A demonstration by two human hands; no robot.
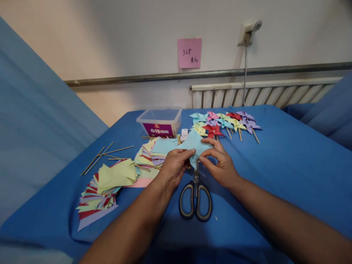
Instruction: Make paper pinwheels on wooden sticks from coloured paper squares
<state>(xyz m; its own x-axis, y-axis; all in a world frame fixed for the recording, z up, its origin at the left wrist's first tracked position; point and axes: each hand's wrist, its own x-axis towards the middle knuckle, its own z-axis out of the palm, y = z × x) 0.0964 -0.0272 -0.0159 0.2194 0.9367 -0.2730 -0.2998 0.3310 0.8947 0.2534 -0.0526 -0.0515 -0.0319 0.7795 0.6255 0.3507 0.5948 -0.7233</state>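
A light-blue paper pinwheel (194, 140) is held up over the middle of the table, its blades partly folded. My left hand (176, 165) pinches it from the left, thumb on top near its centre. On the other side my right hand (220, 163) has its fingers curled at the paper's right edge, thumb and fingertips close together on a blade. Just below the paper lies a pair of scissors (195, 198) with dark handles toward me; their blades are partly hidden by the pinwheel.
Stacks of coloured paper (118, 176) and loose wooden sticks (99, 157) lie to the left. Behind stands a clear plastic box (159, 121), with a small white box (184, 134) beside it. Several finished pinwheels (214, 130) on sticks lie at the back right of the blue-covered table (275, 176).
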